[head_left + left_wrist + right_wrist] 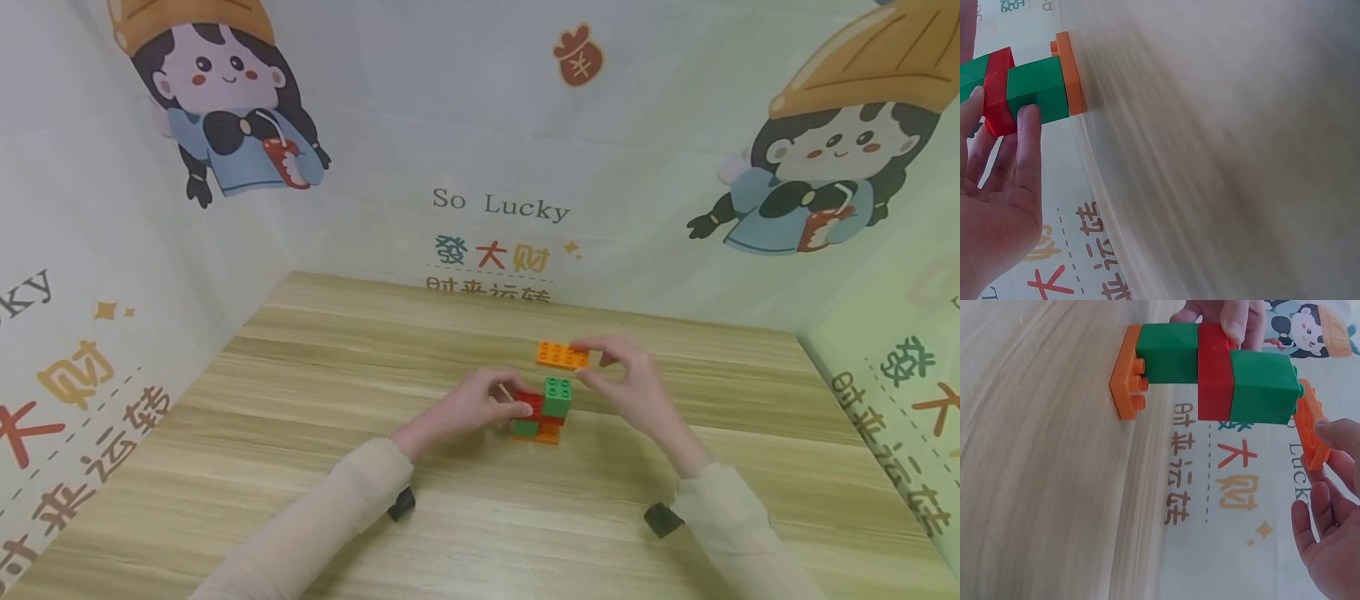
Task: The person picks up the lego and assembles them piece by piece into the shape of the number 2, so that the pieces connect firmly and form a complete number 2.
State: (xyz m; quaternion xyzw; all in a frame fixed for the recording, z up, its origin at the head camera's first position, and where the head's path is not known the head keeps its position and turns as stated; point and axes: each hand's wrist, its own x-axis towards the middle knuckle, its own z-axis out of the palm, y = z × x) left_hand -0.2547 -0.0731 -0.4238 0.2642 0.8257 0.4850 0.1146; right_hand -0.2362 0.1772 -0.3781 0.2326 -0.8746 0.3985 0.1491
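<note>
A small tower of toy building bricks stands on the wooden table. From the bottom it has a flat orange brick, a green brick, a flat red brick and an upper green brick with bare studs on top. My left hand grips the tower at the red brick and lower green brick from the left side. With thumb and fingers my right hand pinches a second flat orange brick by its right end, just above and behind the upper green brick.
The wooden table reaches back to a printed cloth wall with cartoon figures and lettering. Side cloths rise at the left and right. A dark wrist device shows by the left cuff, another dark device by the right.
</note>
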